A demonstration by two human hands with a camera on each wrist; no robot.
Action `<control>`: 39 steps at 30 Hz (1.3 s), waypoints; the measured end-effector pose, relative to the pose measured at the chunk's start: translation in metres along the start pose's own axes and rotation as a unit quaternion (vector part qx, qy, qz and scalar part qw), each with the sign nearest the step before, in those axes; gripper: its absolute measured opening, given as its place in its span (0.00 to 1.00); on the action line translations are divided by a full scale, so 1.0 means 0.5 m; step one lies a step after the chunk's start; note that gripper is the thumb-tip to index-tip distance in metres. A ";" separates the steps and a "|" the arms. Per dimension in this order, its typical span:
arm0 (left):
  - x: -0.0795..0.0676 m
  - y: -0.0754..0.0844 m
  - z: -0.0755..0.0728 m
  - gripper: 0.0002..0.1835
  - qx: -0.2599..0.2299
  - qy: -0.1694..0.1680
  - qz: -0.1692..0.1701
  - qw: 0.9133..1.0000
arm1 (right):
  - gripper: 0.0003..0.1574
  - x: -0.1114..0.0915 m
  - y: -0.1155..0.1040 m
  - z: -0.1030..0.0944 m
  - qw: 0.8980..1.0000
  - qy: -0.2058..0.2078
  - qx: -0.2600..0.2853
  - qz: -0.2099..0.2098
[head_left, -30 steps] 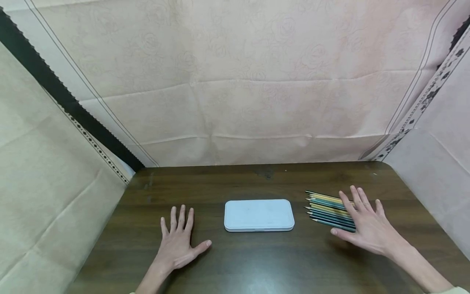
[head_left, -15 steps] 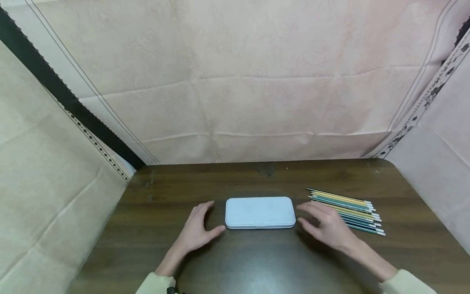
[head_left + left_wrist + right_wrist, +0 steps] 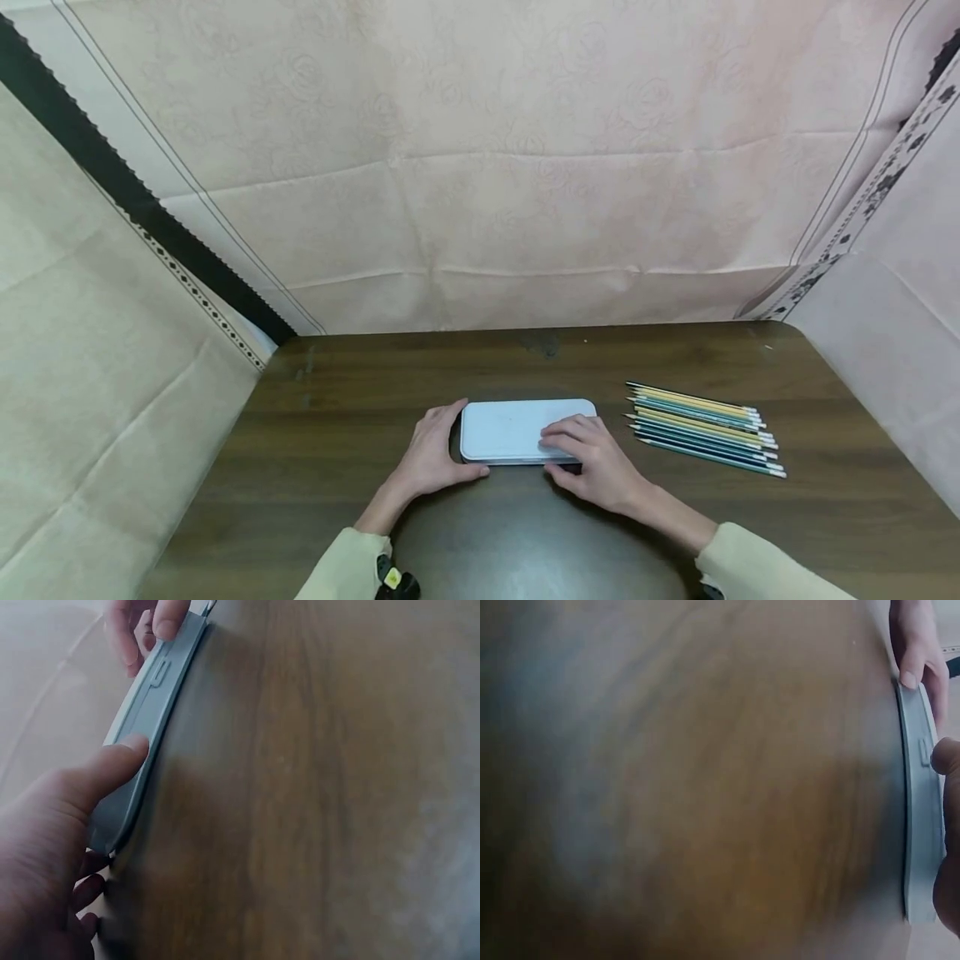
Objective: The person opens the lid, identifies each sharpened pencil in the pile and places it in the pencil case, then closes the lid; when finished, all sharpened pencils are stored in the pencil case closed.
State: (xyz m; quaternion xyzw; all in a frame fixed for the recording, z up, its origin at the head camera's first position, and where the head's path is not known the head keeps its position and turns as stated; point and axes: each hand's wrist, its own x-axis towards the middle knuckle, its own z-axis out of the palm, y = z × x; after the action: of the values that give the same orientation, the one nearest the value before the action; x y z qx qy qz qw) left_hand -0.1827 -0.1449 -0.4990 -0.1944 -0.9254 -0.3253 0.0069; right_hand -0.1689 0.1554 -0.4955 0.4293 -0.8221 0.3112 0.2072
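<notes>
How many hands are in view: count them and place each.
2. The left hand grips the left end of the white case; the right hand is on its right part, at the front edge. No others show.

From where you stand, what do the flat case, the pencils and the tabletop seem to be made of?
Flat case: painted metal or plastic, I can't tell which; smooth, pale, evenly coloured. Pencils: probably painted wood; sharpened pale tips, coloured barrels. Tabletop: wood or wood-look laminate; brown grain, soft sheen.
</notes>
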 end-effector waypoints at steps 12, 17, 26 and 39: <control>0.007 -0.006 0.011 0.54 -0.025 0.009 -0.009 1.000 | 0.20 0.007 0.002 0.023 0.996 -0.005 -0.083 -0.043; 0.005 -0.006 0.009 0.53 -0.024 0.009 -0.016 1.000 | 0.19 0.016 0.005 0.022 0.983 -0.012 -0.151 -0.099; 0.005 -0.009 0.010 0.53 -0.024 0.014 -0.010 1.000 | 0.16 0.029 0.006 0.018 0.955 -0.036 -0.229 -0.187; 0.003 -0.010 0.009 0.54 -0.026 0.024 -0.006 0.999 | 0.15 0.052 0.018 -0.008 0.955 -0.041 -0.205 -0.209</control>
State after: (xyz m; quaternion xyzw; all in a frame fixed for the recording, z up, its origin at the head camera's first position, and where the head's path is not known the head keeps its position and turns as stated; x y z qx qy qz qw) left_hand -0.1852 -0.1451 -0.5052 -0.1816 -0.9173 -0.3538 0.0219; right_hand -0.1904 0.1468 -0.4799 0.5518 -0.7682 0.0682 0.3173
